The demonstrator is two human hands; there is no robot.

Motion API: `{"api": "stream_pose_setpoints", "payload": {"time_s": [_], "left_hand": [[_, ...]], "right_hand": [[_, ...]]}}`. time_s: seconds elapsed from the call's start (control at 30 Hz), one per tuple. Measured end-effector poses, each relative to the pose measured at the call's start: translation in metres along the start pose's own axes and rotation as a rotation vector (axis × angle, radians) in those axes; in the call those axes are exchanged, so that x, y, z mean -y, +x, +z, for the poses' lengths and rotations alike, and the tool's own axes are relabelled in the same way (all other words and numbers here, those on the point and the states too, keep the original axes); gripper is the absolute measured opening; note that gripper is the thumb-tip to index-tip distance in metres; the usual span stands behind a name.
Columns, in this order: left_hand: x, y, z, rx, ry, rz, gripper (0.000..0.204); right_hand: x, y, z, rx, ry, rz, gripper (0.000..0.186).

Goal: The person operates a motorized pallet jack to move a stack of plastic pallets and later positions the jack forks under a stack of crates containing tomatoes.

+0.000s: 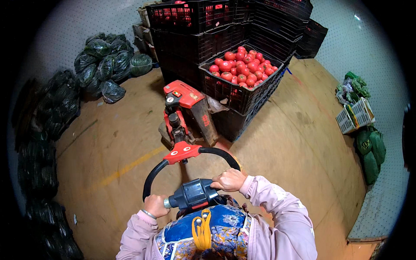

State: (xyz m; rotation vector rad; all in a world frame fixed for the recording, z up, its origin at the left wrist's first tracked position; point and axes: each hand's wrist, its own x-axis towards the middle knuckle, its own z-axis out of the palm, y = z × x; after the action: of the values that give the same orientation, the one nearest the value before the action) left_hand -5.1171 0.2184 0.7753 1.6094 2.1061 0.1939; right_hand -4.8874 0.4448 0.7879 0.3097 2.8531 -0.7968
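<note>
Both my hands are closed on the handle [191,195] of a red and black electric pallet jack [184,95]. My left hand [156,206] wraps round the left end of its dark grey grip. At the right end, my right hand [229,180] is curled over the grip, higher than the left. A black loop with a red centre piece joins the handle to the tiller. Beyond the jack's body stand stacked black plastic crates [234,122]. The front top crate is open and heaped with red tomatoes [242,67]. The jack's forks are hidden from view.
Taller stacks of black crates [177,45] rise behind the tomatoes. Dark plastic-wrapped bundles [106,60] lie along the left wall. At the right wall are a white crate [355,115] and green sacks [371,149]. A yellow line [130,167] crosses the brown floor [299,173].
</note>
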Motion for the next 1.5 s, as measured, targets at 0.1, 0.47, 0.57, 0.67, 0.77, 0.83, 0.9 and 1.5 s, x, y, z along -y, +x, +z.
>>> {"api": "stream_pose_setpoints", "payload": {"time_s": [0.1,0.47,0.57,0.67,0.77,0.83,0.9,1.5], "left_hand": [[0.007,0.009,-0.007,-0.004,0.0,0.021,0.017],[0.009,0.032,-0.034,0.023,0.007,0.003,0.016],[0.012,0.039,-0.038,0.021,0.006,0.003,0.016],[0.013,0.045,-0.041,0.038,0.018,-0.019,0.016],[0.015,0.052,-0.047,0.071,0.009,-0.037,0.017],[0.018,0.055,-0.05,0.081,0.003,-0.045,0.017],[0.023,0.058,-0.05,0.081,0.006,-0.045,0.017],[0.068,0.103,-0.074,0.123,-0.007,0.029,0.016]], "right_hand": [[-0.001,0.008,-0.011,0.025,0.016,0.028,0.038],[-0.01,0.027,-0.032,0.063,-0.017,0.059,0.041],[-0.014,0.033,-0.037,0.058,-0.001,0.041,0.04],[-0.018,0.039,-0.038,0.067,0.007,0.055,0.039],[-0.023,0.045,-0.031,0.026,0.028,0.056,0.044],[-0.024,0.048,-0.032,-0.016,0.06,0.042,0.046],[-0.022,0.053,-0.034,-0.023,0.043,0.043,0.045],[-0.027,0.101,-0.044,0.026,0.031,0.114,0.039]]}}
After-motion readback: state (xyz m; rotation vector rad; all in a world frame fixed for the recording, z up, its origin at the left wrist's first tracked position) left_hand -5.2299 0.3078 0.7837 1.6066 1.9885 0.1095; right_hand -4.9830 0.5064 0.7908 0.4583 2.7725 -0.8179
